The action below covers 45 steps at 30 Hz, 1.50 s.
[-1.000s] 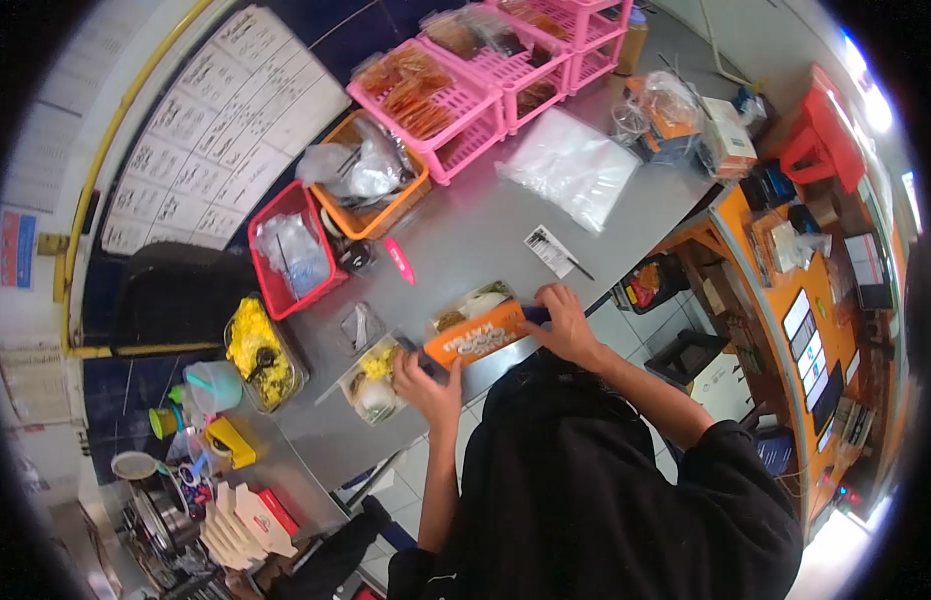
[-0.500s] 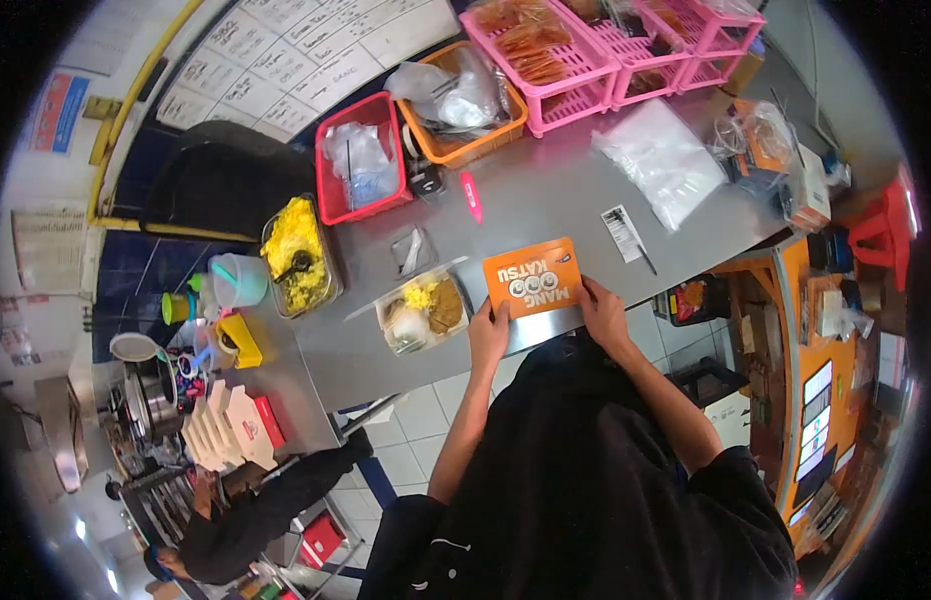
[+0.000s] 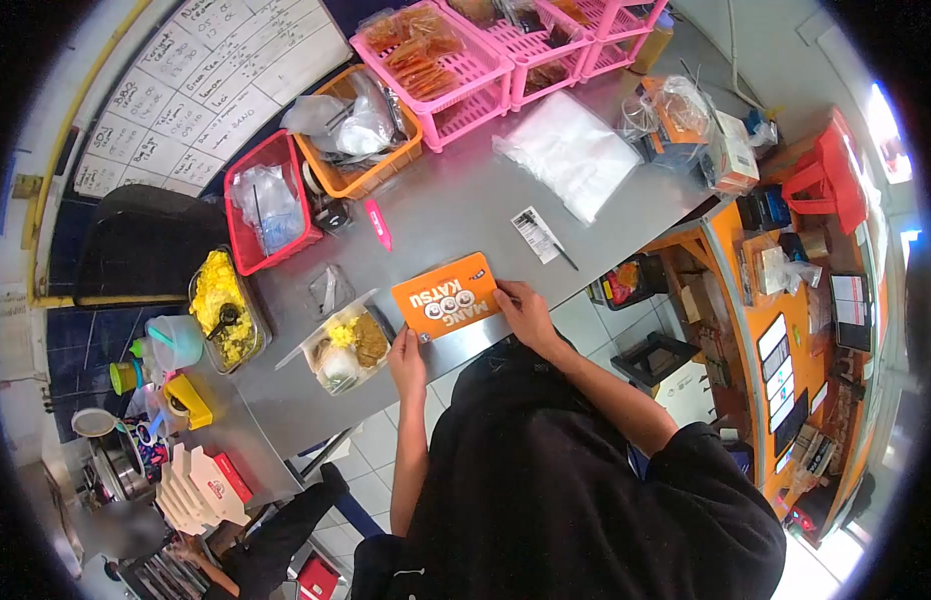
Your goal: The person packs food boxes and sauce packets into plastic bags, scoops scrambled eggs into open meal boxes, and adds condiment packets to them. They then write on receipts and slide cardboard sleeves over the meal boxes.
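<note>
A flat orange meal box [image 3: 446, 298] printed "MANG KATSU" is between my hands at the near edge of the steel table. My left hand [image 3: 409, 362] grips its lower left corner, thumb on top. At its right edge, my right hand [image 3: 527, 314] has its fingers closed on the box. Just left of my left hand stands an open meal box [image 3: 331, 374] holding white rice, yellow shreds and a brown fried piece. Behind that lies a small clear plastic packet [image 3: 331, 289]. The underside of the orange box is hidden.
Up the table are a red basket [image 3: 308, 236], an orange basket [image 3: 410, 152], pink racks [image 3: 486, 92], plastic bags [image 3: 566, 150], a pink marker [image 3: 378, 225] and a receipt with a pen [image 3: 538, 236]. A tray of yellow food [image 3: 214, 296] stands left. A co-worker [image 3: 276, 535] is lower left.
The camera view has turned toward the right, so the table things appear shifted left and down. Both hands keep holding the orange meal box, which looks slightly more tilted in view.
</note>
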Each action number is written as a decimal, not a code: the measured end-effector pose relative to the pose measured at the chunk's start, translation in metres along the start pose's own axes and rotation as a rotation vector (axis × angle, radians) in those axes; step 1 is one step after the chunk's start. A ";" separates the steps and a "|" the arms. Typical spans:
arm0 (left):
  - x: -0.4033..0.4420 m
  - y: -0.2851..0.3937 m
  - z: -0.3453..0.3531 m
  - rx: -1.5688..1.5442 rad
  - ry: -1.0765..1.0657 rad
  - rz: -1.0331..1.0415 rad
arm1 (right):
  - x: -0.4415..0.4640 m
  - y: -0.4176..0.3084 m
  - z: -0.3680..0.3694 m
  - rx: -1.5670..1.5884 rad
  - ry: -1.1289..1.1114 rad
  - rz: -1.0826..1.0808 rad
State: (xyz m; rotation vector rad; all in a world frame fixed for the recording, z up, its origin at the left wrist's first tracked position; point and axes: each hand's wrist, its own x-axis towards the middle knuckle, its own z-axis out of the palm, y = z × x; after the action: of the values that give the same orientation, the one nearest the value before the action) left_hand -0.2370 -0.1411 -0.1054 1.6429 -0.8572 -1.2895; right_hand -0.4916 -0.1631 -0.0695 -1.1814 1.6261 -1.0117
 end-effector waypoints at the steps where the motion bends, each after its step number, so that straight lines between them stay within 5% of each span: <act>1: 0.002 0.003 -0.001 -0.010 -0.019 -0.048 | 0.004 0.003 0.001 0.009 -0.004 0.044; 6: 0.007 0.023 -0.001 0.131 -0.001 -0.087 | 0.023 0.025 0.003 -0.025 -0.024 0.176; 9: 0.005 0.047 0.017 0.268 0.031 0.120 | 0.028 0.003 -0.002 -0.093 -0.022 0.156; 11: 0.011 0.054 0.025 0.910 0.053 0.761 | 0.032 -0.012 0.000 -0.288 0.094 -0.316; 14: 0.009 0.111 0.047 1.137 -0.167 0.610 | 0.054 -0.040 0.009 -0.475 0.055 -0.653; 19: 0.035 0.108 0.042 1.112 -0.378 0.564 | 0.079 -0.015 0.029 -0.431 -0.086 -0.531; 34: 0.020 0.086 0.037 1.098 -0.154 0.649 | 0.077 -0.023 0.030 -0.566 -0.031 -0.736; 39: 0.029 0.095 0.036 1.134 -0.159 0.636 | 0.085 -0.017 0.039 -0.475 -0.013 -0.560; 41: 0.042 0.081 0.033 1.042 -0.314 0.618 | 0.080 -0.030 0.040 -0.511 -0.031 -0.571; 45: 0.018 0.071 0.041 1.052 -0.151 0.602 | 0.127 -0.055 0.102 -0.291 -0.218 -0.434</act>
State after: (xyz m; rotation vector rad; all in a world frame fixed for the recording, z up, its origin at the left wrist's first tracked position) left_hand -0.2732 -0.1940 -0.0516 1.7742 -2.1653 -0.5153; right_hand -0.4031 -0.3101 -0.0708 -1.8318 1.4033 -0.8827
